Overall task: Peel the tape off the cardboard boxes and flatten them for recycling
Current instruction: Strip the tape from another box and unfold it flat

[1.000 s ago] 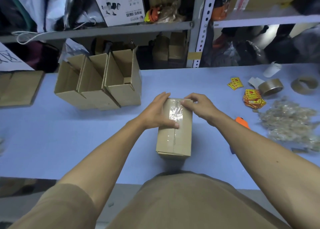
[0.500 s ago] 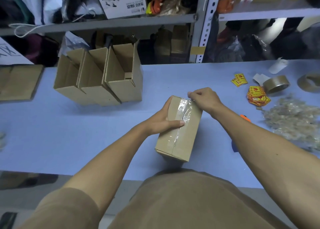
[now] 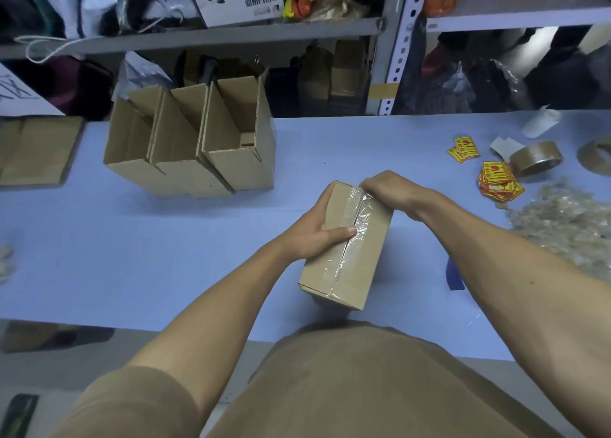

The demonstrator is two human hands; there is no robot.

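Observation:
A small sealed cardboard box [image 3: 360,265] lies tilted on the blue table [image 3: 165,255], its top seam covered by clear tape [image 3: 358,221]. My left hand [image 3: 317,226] grips the box's left side, thumb pressed across the top onto the tape. At the box's far end my right hand [image 3: 390,191] pinches the tape's end with curled fingers. The tape looks wrinkled and partly lifted near that end.
Three open-topped cardboard boxes [image 3: 195,146] stand at the back left, flattened cardboard [image 3: 36,150] further left. To the right lie yellow-red stickers [image 3: 496,179], brown tape rolls [image 3: 535,158] and a heap of crumpled clear tape [image 3: 568,222]. Metal shelving [image 3: 231,35] rises behind the table.
The box has turned from straight to tilted, near end swung left. My right hand closed on the tape at the far end, and the tape there has wrinkled up.

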